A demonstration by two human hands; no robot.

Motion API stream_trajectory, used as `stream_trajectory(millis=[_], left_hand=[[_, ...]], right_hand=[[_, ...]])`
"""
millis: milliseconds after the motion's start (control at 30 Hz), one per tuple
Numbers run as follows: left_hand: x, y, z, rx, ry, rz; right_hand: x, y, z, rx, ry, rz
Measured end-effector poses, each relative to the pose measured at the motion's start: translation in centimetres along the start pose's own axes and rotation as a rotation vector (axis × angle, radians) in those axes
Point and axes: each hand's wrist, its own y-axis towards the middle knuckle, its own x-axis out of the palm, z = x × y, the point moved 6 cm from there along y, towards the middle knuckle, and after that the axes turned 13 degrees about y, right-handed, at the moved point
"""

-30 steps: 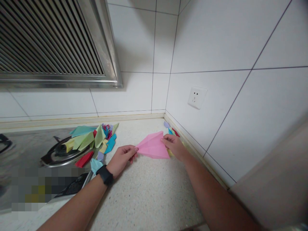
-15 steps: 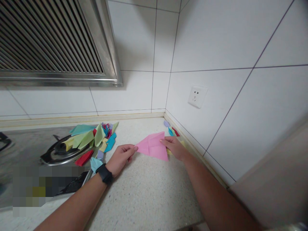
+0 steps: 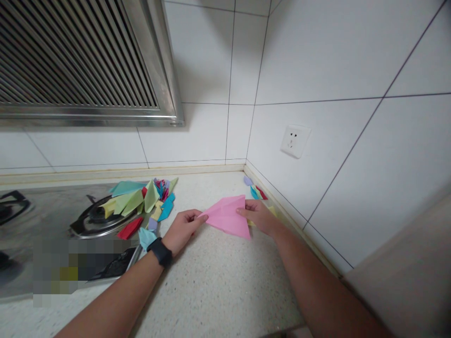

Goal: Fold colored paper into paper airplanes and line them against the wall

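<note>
A folded sheet of pink paper (image 3: 227, 216) is stretched between my two hands above the speckled countertop (image 3: 221, 281). It tapers to a point on the left and is wide on the right. My left hand (image 3: 185, 227), with a black watch on the wrist, pinches the pointed end between thumb and fingers. At the wide edge, my right hand (image 3: 260, 216) grips the paper with the thumb on top. Yellow paper (image 3: 272, 211) shows partly behind my right hand. Beside my left wrist lies a light blue folded paper (image 3: 145, 237).
Several colourful folded papers (image 3: 132, 202) are heaped on the gas stove (image 3: 45, 202) at left, over a burner. Small folded pieces (image 3: 259, 192) lie along the right wall's base. A range hood (image 3: 169, 98) overhangs the upper left. A socket (image 3: 295, 141) is on the right wall.
The view has shifted slightly, so the scene sits a little further right. Both hands keep hold of the pink paper, which is tilted slightly differently.
</note>
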Motion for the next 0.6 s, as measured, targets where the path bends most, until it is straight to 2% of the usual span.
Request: stream_trajectory(millis=[300,600], left_hand=[[0.49,-0.22,0.48,0.042,-0.086,-0.060],[0.76,-0.55,0.59,0.027,-0.088,-0.090]], right_hand=[[-0.41,0.06,-0.02,-0.027,0.040,0.022],[-0.14,-0.06,-0.36,-0.033,0.057,0.009]])
